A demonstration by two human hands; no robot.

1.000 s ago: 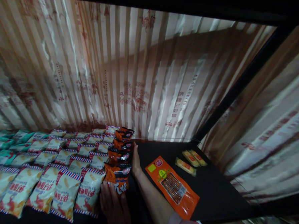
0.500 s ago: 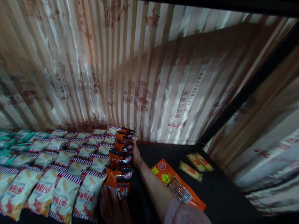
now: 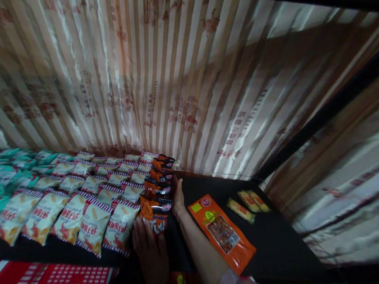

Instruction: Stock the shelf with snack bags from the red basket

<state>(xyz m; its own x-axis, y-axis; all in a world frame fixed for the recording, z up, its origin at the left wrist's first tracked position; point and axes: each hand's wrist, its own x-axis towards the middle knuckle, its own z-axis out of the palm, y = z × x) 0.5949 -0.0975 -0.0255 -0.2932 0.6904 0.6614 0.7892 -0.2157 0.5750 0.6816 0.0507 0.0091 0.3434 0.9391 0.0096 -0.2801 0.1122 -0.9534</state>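
Observation:
A row of orange-and-black snack bags [image 3: 155, 209] runs from the front of the dark shelf [image 3: 277, 239] back to the curtain. My left hand [image 3: 150, 245] lies with its fingers stretched out against the front bag's lower face. Along the right side of the same row, my right hand [image 3: 179, 197] rests on edge, thumb raised and palm toward the bags; its other fingers are partly hidden. Left of the row stand several lines of white shrimp-picture snack bags [image 3: 94, 225] with striped edges.
To the right lie a flat orange packet [image 3: 224, 235] with a clear window and 3 small yellow packets [image 3: 240, 210]. Green bags [image 3: 7, 175] fill the far left. A red plastic basket [image 3: 72, 279] is below the shelf. Behind hangs a striped curtain [image 3: 186, 83]; a dark bar [image 3: 321, 114] slants at right.
The view has tipped down and left, bringing the red basket into sight. My right hand sits slightly nearer the front of the row, its thumb now showing. The orange bags look closer together.

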